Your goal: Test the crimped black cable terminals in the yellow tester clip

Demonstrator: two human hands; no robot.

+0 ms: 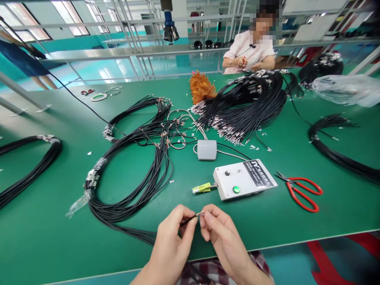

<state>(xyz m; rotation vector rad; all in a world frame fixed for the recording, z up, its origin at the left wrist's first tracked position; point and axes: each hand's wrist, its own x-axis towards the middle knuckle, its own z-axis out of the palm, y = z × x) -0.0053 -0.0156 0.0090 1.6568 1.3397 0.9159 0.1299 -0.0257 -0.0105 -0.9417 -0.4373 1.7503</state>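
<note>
My left hand (175, 239) is closed around a black cable (187, 220) close to its stripped end. Thin reddish and pale inner wires (200, 213) stick out of that end, and the fingertips of my right hand (221, 229) pinch them. Both hands are just above the front part of the green table, nearly touching each other. Left of them lies a large looped bundle of black cables (124, 211), bound with clear wrap. Beyond my hands stands a grey-white box (242, 178) with a lit green button, a knob and a yellow-tagged tip.
Red-handled scissors (303, 192) lie right of the box. A small grey box (207, 150) sits behind it. A big pile of black cables (252, 103), an orange-brown bundle (202, 88) and a plastic bag (347, 89) occupy the far side, where a person (251, 53) sits.
</note>
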